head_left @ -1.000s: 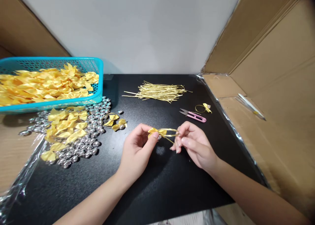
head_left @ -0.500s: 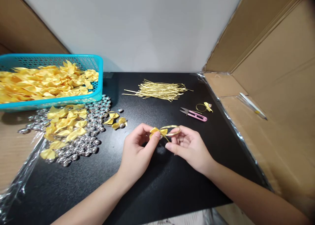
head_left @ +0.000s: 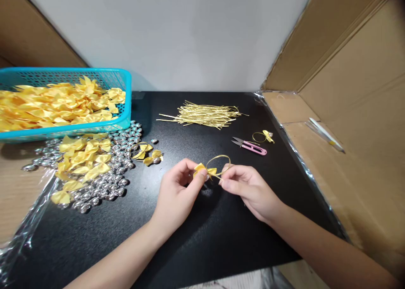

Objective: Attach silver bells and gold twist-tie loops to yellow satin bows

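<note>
Between thumb and fingers my left hand [head_left: 180, 185] pinches a yellow ribbon bow [head_left: 200, 168], with a bit of something shiny just under it. From the bow a gold cord [head_left: 218, 157] arches up in a loop toward the right. My right hand [head_left: 248, 187] is closed, its thumb and forefinger pinching the cord close to the bow's right side. The cord's end is hidden by those fingers. Both hands are held above the black table [head_left: 202, 238].
At left stands a blue basket [head_left: 128, 99] of yellow bows. Before it lie loose bows [head_left: 85, 158] among silver bells [head_left: 104, 192]. Gold cords [head_left: 205, 115] are heaped at the back, pink thread snips [head_left: 253, 147] and a finished-looking bow [head_left: 268, 136] at right. Cardboard walls flank the table.
My right hand has shifted slightly right and its fingers have closed on the cord beside the bow. The cord loop now stands higher and rounder. My left hand has barely moved.
</note>
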`<state>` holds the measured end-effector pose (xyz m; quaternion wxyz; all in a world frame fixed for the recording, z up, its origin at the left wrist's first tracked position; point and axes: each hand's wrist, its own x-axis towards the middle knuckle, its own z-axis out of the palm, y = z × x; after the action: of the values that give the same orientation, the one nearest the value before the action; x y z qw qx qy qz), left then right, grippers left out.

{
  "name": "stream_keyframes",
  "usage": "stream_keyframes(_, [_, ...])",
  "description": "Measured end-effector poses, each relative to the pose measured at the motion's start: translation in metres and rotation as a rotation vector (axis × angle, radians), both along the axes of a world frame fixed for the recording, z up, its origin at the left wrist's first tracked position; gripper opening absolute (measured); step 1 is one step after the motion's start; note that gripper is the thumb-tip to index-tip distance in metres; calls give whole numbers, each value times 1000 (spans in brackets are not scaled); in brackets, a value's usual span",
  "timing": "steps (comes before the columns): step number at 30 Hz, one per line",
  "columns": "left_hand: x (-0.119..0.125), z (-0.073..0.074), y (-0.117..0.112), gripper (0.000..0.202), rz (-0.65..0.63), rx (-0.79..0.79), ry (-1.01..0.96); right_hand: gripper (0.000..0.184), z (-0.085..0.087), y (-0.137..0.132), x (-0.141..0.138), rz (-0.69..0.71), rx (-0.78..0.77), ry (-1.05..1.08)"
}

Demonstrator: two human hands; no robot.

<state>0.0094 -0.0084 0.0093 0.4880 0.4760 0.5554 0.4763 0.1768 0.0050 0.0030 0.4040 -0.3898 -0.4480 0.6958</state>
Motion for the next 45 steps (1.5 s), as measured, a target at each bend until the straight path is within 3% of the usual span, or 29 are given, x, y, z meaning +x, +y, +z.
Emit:
stream_keyframes(4, [-1,-1,1,20,-1,-16,-7,23,3,1,2,-71,11,49])
stream_keyframes(8, [-1,-2,1,21,-10,-48,-17,18,0,0,5,-150,128,39])
stream_keyframes(16, [-3,-4,3,25,-65,-196,-82,6,0,-7,7,-232,369,-251])
stream_keyframes(21, [-2,-9,4,24,-98,-274,-178,7,-1,-7,4,-147,729,-611])
stream_keyframes(24, [-3,-12,4,25,-137,-323,-243,5,-1,-3,4,-132,925,-710])
stream_keyframes(29, [-5,-13,5,25,-173,-387,-307,12,0,1,6,-107,918,-709])
stream_keyframes(45, [-2,-9,4,21,-312,-485,-350,13,-2,0,5,-83,908,-714])
